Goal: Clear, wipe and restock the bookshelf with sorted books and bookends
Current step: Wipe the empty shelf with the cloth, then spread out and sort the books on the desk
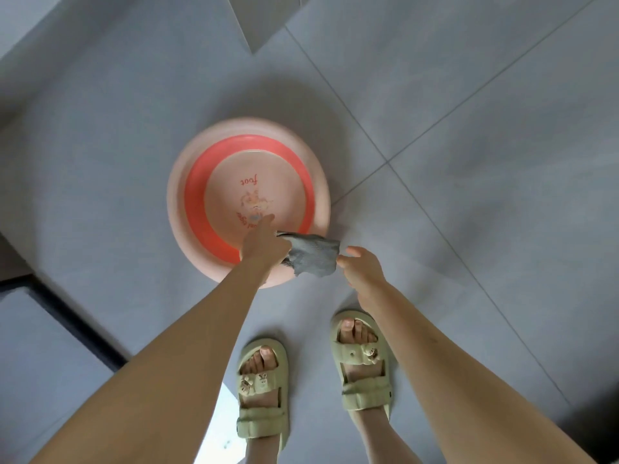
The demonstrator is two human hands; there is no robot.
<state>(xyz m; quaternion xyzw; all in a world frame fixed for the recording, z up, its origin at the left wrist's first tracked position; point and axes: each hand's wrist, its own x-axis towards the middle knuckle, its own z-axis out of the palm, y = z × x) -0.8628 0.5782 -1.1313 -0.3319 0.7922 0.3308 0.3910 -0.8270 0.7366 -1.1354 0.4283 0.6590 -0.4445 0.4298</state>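
A grey cloth [315, 257] is held stretched between the two hands, above the near rim of a round pink basin [176, 195] that stands on the grey tiled floor [469, 128]. The cloth's left end is gripped by the left hand [264, 247], whose fingers are curled round it while the index finger is stretched out over the basin. The cloth's right edge is met by the fingertips of the right hand [365, 271]. Because of motion blur, it cannot be told whether that edge is pinched or only touched. The cloth is bunched and creased, and it hangs clear of the floor.

Inside the basin, a broad orange-red ring is seen around a pale bottom, on which the word "foot" and a small cartoon figure are printed. Just below the hands, two feet in pale green sandals [263, 390] are planted on the tiles, close to the basin. A dark strip [77, 326] is seen running across the floor at the lower left.
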